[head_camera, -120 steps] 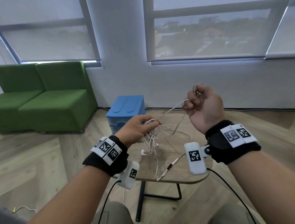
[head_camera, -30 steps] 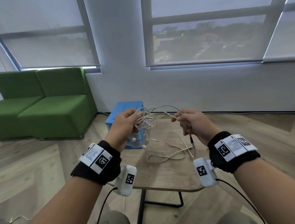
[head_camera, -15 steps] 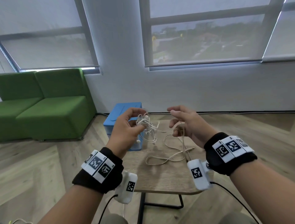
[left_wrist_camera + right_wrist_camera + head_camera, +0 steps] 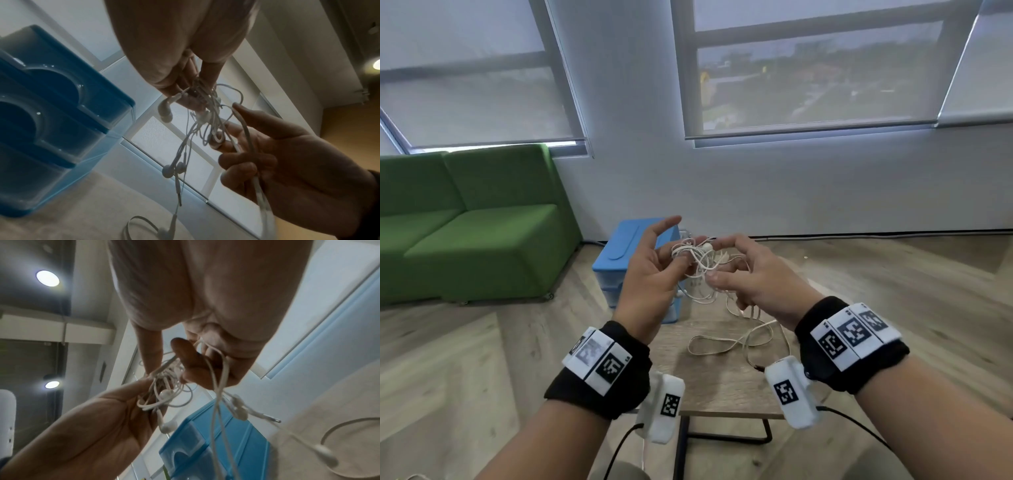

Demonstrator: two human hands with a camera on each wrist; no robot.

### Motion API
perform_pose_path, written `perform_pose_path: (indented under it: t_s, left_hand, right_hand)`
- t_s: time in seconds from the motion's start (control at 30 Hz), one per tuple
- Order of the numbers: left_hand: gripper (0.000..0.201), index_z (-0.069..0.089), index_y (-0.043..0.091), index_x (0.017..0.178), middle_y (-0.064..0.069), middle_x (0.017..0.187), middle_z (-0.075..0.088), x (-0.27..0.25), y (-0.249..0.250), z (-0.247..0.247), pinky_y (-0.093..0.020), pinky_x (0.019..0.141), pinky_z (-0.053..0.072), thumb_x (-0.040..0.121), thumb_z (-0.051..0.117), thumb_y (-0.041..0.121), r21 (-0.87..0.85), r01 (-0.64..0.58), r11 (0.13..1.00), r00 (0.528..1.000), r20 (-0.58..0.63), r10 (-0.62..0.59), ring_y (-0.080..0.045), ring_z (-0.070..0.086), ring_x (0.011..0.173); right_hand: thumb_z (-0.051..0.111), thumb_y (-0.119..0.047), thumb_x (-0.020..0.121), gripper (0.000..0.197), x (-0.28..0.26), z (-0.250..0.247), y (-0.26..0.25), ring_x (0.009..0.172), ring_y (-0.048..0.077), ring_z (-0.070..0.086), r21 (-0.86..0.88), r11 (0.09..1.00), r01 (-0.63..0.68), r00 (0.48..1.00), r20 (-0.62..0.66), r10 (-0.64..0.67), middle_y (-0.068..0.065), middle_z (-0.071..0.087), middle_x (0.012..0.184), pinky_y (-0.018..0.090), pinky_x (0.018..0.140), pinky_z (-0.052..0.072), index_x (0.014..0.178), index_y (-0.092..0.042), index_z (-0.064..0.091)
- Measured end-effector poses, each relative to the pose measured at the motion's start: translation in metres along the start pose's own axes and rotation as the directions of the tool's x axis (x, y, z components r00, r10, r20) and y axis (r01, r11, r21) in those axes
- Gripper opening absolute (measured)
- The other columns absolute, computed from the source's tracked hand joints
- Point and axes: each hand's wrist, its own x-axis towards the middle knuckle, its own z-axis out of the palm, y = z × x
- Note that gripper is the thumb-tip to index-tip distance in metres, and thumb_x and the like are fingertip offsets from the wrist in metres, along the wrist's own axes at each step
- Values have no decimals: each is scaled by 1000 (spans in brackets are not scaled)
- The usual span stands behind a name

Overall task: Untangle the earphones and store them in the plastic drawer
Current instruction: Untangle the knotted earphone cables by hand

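1. Left hand and right hand both pinch the tangled earphones – held above the table.
2. Cable loops trail onto the table's middle.
3. Drawer – just past the far-left corner.

A tangled white wired earphones bundle hangs between the left hand and right hand, above the wooden table. The blue plastic drawer unit stands far-left; a green sofa sits farther left.
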Motion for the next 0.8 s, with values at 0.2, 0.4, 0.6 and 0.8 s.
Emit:
perform_pose_path:
  t_s: [0.2,0.4,0.6,0.8]
  left_hand:
    - [23,66,5,123,-6,114,77,3,-9,2,-30,87,59,103,54,2,139,-11,990,1000,7,10,-18,74,104]
    - [24,71,12,119,-4,93,74,8,-11,-1,-23,67,55,97,67,4,242,7,970,1000,-28,0,-11,67,77]
    - [29,64,20,129,10,68,65,7,-15,4,-29,68,58,104,58,7,249,31,968,999,-26,-25,-8,62,67]
    - [30,63,23,130,-36,98,65,5,-13,7,-41,75,55,105,54,7,164,112,980,994,-4,-113,-29,62,80]
  right_hand:
    - [75,-11,89,8,9,0,5,54,11,42,-165,978,129,981,-124,-151,10,55,71,20,49,37,84,-11,69]
    - [67,-10,95,9,12,-4,12,57,14,40,-52,998,40,977,-207,-50,-8,49,59,21,46,34,86,-13,67]
    - [72,-8,91,21,5,-7,11,61,17,45,-8,1000,26,993,-115,-27,7,60,83,25,44,33,109,-19,69]
    - [70,-4,93,11,0,-6,11,45,10,34,24,1000,13,998,-63,-11,-2,64,69,22,40,26,103,-8,70]
